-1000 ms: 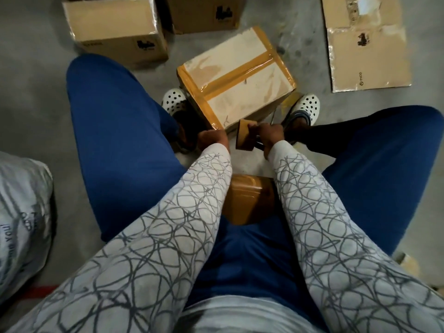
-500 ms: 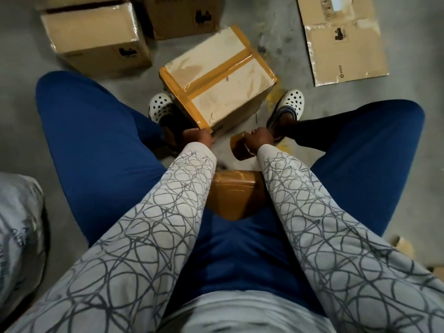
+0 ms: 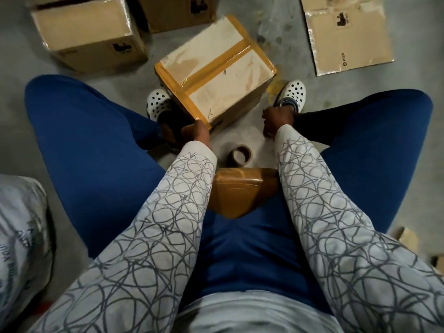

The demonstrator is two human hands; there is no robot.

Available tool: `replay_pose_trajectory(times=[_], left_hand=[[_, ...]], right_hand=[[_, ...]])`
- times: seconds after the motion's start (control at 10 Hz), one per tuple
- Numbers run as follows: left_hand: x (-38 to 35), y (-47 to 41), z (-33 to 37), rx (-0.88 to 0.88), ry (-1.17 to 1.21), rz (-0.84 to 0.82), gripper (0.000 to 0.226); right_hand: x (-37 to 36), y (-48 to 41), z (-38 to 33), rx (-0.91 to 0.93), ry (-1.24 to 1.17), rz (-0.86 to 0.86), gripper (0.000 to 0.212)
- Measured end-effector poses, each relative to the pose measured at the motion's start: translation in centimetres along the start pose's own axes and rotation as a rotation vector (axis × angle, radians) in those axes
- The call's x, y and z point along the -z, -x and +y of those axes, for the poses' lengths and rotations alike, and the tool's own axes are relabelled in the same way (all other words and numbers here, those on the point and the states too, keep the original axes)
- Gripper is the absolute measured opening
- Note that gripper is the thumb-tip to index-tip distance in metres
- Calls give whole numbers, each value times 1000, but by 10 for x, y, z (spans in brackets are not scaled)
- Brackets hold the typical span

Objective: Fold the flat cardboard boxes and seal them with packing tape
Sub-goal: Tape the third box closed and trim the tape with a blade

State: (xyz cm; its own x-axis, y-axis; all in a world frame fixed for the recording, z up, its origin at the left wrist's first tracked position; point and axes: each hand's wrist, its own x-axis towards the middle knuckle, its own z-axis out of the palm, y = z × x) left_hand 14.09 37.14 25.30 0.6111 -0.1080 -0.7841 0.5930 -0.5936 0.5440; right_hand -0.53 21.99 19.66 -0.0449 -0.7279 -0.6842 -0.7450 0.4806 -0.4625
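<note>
The person sits low over a concrete floor (image 3: 283, 32), knees in blue trousers spread wide, and the two hands are well apart. The left hand (image 3: 195, 133) is at the near corner of the taped box (image 3: 216, 73), touching the brown tape along its edge; its fingers are hidden behind the back of the hand, so I cannot tell whether they grip the corner or only rest on it. The right hand (image 3: 276, 123) hangs just beside the right white clog (image 3: 294, 92), fingers loosely curled downward with nothing seen in them.

The taped box stands on the floor between the feet, turned at an angle, with brown tape along its top seam and near edges. The left clog (image 3: 158, 103) is just beside it. The roll of packing tape (image 3: 241, 156) lies on the floor between the forearms, free of both hands and near a tape-wrapped box (image 3: 240, 191) that shows between the thighs.

Further off stand two more folded boxes — one (image 3: 89, 32) at the upper left, a darker one (image 3: 177, 10) beside it. A flat cardboard sheet (image 3: 348, 34) lies at the upper right. A printed sack (image 3: 21, 236) fills the left edge.
</note>
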Motion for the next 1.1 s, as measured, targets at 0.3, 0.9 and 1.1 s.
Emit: replay_pose_trajectory(times=[0.3,0.9,1.1], left_hand=[[-22,-55,3,-92,-81,181,46],[2,-104,91,-125,-78,38,17],[37,-75,96,-369,448,-47,30]], right_hand=[[14,-12,-41,304,33,60,45],[-17,-76,-130,421,79,-22,62],[14,-27,-110,319,-679,-3,35]])
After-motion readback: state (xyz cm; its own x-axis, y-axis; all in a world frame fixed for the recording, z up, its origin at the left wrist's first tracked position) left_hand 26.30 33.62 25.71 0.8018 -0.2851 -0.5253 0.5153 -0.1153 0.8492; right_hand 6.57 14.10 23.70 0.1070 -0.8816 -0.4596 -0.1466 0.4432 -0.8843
